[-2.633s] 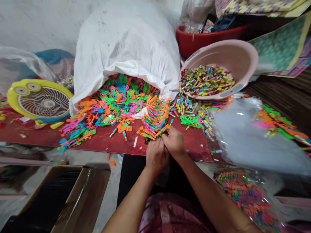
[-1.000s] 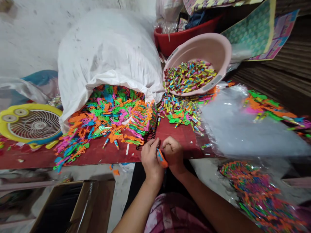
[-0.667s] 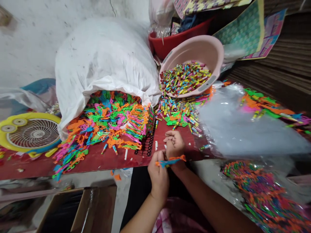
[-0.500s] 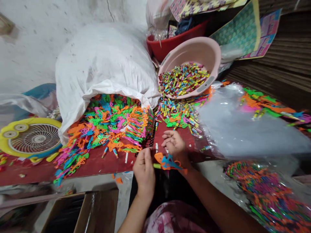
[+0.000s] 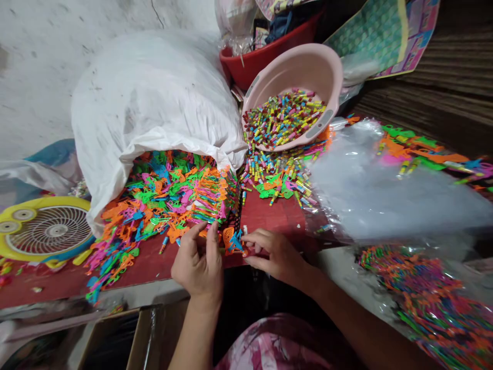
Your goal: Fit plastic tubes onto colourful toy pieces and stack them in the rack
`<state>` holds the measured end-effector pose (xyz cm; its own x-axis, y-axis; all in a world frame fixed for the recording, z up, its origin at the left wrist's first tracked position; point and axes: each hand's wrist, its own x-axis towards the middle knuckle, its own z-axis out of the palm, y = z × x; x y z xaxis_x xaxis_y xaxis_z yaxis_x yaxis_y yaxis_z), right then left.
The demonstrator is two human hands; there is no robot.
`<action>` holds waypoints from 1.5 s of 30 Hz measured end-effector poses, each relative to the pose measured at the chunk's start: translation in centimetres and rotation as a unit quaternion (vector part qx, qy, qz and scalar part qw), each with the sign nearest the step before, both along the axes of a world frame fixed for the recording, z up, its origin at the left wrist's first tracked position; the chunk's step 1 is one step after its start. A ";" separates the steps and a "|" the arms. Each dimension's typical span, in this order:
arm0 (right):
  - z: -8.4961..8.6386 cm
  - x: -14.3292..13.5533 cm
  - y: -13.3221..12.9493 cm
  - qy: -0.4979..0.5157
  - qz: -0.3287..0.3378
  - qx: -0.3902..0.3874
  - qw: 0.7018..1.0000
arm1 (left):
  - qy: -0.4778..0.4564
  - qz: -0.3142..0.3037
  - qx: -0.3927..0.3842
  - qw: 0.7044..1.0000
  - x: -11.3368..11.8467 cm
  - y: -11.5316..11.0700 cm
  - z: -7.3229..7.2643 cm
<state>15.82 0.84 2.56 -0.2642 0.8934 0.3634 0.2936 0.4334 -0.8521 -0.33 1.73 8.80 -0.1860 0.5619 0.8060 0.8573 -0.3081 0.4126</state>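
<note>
An orange and blue plastic toy piece [image 5: 232, 240] lies between my two hands, at the front edge of the red table [image 5: 269, 218]. My right hand [image 5: 275, 257] pinches its right end between thumb and fingertips. My left hand [image 5: 200, 264] is just left of the piece, thumb and forefinger apart; nothing shows in its grasp. Behind my left hand, many brightly coloured plastic pieces [image 5: 165, 190] spill from a large white sack [image 5: 154, 97]. Small striped tubes [image 5: 285, 121] fill part of a tilted pink basin [image 5: 296, 64], and more lie in front of it.
On the left stands a yellow fan [image 5: 54, 231]. Clear plastic bags [image 5: 358, 190] cover the table's right side. A bag of coloured pieces [image 5: 427, 303] is at the lower right, and a cardboard box [image 5: 134, 339] at the lower left. Behind the basin is a red tub [image 5: 246, 67].
The toy piece has moved left and away from me, from beside my right wrist to my right fingertips. My left hand has moved left and its fingers have parted.
</note>
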 end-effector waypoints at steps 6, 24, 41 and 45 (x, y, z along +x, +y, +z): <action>-0.1 -1.0 0.1 0.022 -0.011 -0.047 0.999 | -0.057 -0.008 -0.019 0.998 0.1 -0.1 -0.1; -0.9 -0.7 2.6 0.215 0.081 -0.217 0.949 | -0.339 -0.149 -0.298 0.880 1.6 -2.3 -3.9; -1.4 0.7 2.6 0.229 0.038 -0.188 0.954 | -0.411 -0.207 -0.358 0.812 1.1 -2.0 -4.2; 0.0 1.6 2.6 0.179 -0.071 -0.092 0.977 | -0.374 -0.230 -0.408 0.801 0.4 -2.4 -3.4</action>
